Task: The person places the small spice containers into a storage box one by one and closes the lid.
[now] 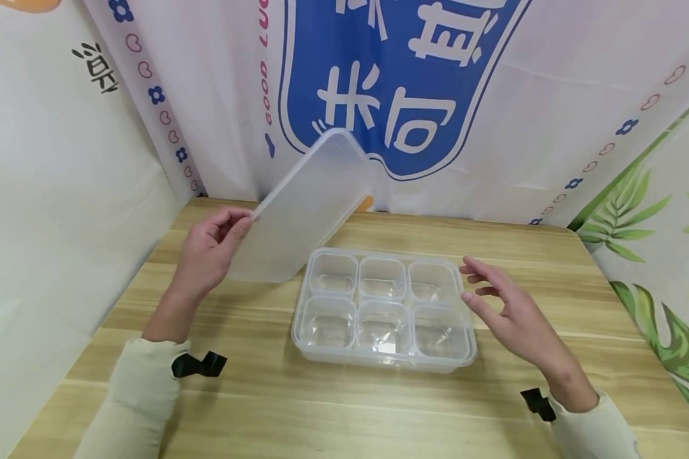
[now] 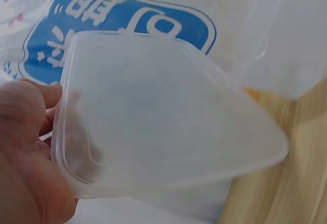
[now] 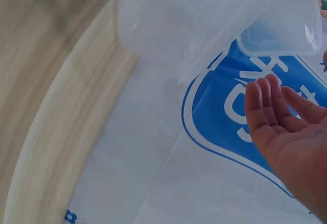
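My left hand (image 1: 209,252) pinches the near-left edge of a frosted plastic lid (image 1: 304,210), which is held tilted above the table, left of and behind the box. In the left wrist view the lid (image 2: 153,112) fills the middle, its edge between thumb and fingers; some fingers show blurred through it. A clear plastic storage box (image 1: 385,364) sits on the table with several small compartments in two rows, all without contents. Just off the box's right side is my right hand (image 1: 508,312), fingers loosely extended and holding nothing. The right wrist view shows this hand (image 3: 286,127) with its palm bare.
The wooden table (image 1: 379,414) has rounded back corners. A printed cloth (image 1: 218,83) with a blue emblem hangs along its back edge, and more cloth hangs at the left and right. Black straps are on both sleeves (image 1: 134,389).
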Motion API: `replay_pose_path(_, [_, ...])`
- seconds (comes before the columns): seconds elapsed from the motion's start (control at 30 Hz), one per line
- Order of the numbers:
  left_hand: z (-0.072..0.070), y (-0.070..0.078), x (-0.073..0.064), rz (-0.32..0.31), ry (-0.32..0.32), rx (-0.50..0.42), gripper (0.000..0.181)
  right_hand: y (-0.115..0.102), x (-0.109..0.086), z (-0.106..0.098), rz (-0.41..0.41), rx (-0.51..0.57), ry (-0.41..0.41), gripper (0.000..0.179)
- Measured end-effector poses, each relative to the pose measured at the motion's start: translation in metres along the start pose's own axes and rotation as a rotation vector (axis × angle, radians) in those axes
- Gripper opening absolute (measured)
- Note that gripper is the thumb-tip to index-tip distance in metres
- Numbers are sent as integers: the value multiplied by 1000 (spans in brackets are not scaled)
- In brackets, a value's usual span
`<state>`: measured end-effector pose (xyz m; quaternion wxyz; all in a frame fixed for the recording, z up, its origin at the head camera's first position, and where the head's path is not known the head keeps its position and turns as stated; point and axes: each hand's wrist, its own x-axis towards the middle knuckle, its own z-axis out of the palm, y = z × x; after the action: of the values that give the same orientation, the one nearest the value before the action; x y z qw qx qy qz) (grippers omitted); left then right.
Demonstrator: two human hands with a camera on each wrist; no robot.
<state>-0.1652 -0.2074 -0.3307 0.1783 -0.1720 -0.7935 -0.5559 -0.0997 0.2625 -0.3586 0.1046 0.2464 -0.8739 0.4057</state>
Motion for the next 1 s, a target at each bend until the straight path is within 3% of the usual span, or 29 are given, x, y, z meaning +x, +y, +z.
replay_pose_path(0.23, [18, 14, -7, 212, -54, 113, 12, -9, 12, 2, 49, 211, 11, 41])
replay_pose_path(0.4, [31, 22, -10, 345, -113, 72, 17, -16, 22, 3, 31, 391, -31, 42])
replay_pose_path(0.57, [42, 25, -14, 419, -185, 55, 22, -22, 29, 4, 103, 473, -47, 57])
replay_pose_path(0.7, [49, 26, -17, 485, -235, 64, 25, -23, 34, 6, 148, 602, -61, 63])
replay_pose_path(0.83, [54, 25, -20, 546, -300, 65, 27, -22, 38, 9, 193, 782, -57, 60])
replay_pose_path(1.0, [56, 21, -24, 544, -365, 36, 28, -19, 37, 13, 238, 899, -22, 39])
